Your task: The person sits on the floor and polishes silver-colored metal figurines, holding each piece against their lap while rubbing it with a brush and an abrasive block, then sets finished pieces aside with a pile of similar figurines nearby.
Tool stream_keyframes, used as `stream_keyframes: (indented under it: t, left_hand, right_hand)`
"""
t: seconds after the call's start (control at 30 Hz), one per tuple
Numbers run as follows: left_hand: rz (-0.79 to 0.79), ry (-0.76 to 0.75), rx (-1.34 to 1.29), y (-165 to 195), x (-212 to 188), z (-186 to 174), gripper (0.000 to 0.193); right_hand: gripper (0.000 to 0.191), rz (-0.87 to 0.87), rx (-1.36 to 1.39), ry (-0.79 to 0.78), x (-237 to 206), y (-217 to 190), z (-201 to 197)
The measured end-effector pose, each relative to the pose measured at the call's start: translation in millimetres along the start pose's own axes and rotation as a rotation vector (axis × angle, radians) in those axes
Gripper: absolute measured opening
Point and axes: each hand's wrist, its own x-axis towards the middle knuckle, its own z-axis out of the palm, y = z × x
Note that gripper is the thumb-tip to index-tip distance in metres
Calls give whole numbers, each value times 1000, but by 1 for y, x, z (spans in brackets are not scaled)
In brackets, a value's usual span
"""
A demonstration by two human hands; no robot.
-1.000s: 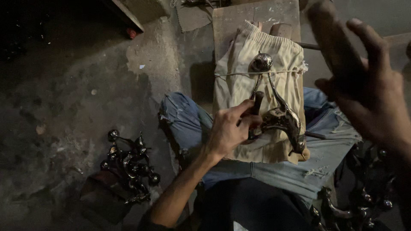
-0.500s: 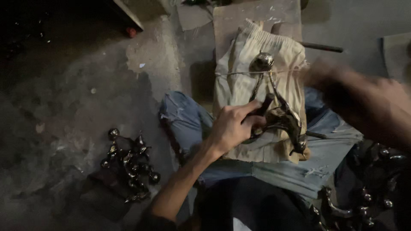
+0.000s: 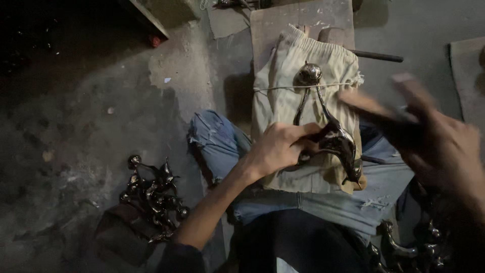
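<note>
My left hand (image 3: 275, 149) grips a dark, shiny metal figure (image 3: 336, 144) with long curved limbs. The figure lies on a beige cloth pad (image 3: 280, 103) tied with string over a board on my lap. One thin stem of the figure runs up to a metal ball (image 3: 309, 74) near the string. My right hand (image 3: 434, 146) hovers blurred to the right of the figure, fingers stretched toward it. The blur hides whether it holds anything.
A heap of similar dark metal pieces (image 3: 151, 194) lies on the concrete floor at the left, and more of them (image 3: 409, 247) sit by my right knee. A wooden board (image 3: 303, 20) lies under the pad, with a dark rod (image 3: 379, 55) beside it. My jeans (image 3: 323, 202) fill the lower centre.
My right hand has come down from its raised, spread position at the right toward the metal figure. The left hand keeps its grip, shifted slightly.
</note>
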Motion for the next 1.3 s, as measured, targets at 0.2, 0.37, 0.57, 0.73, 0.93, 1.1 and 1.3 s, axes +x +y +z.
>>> stream_keyframes:
  t: [0.2,0.37,0.57,0.73,0.93,1.1,1.3]
  left_hand:
    - [116,-97,-25,-12,6,0,47]
    - [138,-179,69,-18,13,2,49]
    - [160,-278,58,-23,22,3,38]
    - [318,-290,48,-30,27,3,45]
    - [253,-427,-5,-35,31,7,55]
    - [233,-473,28,-36,36,3,61]
    - [201,-573,67,-40,38,3,64]
  right_hand:
    - [42,380,-378,-160,-40,-4,11]
    - [16,315,-43,33,-68,1,16]
    - [66,524,25,221,-85,-9,39]
    - [66,594,-69,307,-90,-10,42]
    - [52,152,-446,270,-96,-16,53]
    - [36,333,-285,261,-106,-13,58]
    - [36,448,413,741,-132,5,81]
